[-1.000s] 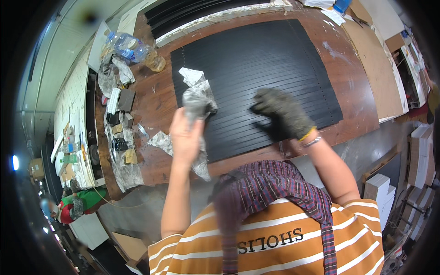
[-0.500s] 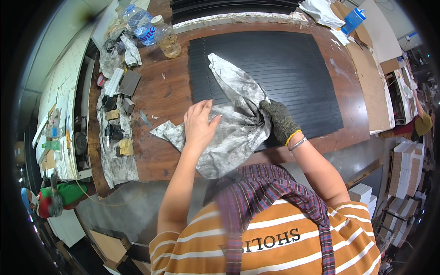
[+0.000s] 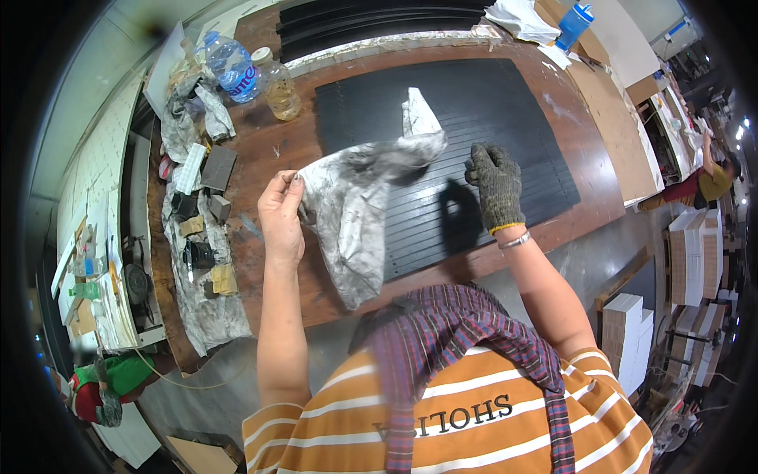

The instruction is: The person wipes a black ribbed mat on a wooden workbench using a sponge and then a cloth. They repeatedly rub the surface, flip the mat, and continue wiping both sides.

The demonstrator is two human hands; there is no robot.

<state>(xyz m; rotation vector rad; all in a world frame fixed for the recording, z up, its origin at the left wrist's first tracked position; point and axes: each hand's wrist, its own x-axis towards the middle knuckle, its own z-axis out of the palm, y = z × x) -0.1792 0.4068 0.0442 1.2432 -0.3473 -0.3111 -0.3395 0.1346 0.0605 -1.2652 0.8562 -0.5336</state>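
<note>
A white cloth rag (image 3: 351,201), smeared with grey and black, hangs from my bare left hand (image 3: 282,213). My left fingers and thumb are closed on its upper left edge, and its far end trails over the black slatted panel (image 3: 505,118). That panel lies flat on the brown wooden table (image 3: 260,150). In a dark knitted glove with a yellow cuff, my right hand (image 3: 496,183) is held over the panel's right part, apart from the rag. Its fingers are curled in, with nothing visible in them, and its shadow falls on the slats.
At the back left stand a clear plastic bottle (image 3: 230,69) and a jar of yellowish liquid (image 3: 278,91). Stained cloth, blocks and yellow sponge pieces (image 3: 225,280) line the left edge. Black strips (image 3: 379,28) lie at the back; a blue bottle (image 3: 575,28) stands back right.
My right hand has let go of the rag and moved slightly right. My left hand has gripped the rag's edge and lifted it leftward, uncovering more of the panel.
</note>
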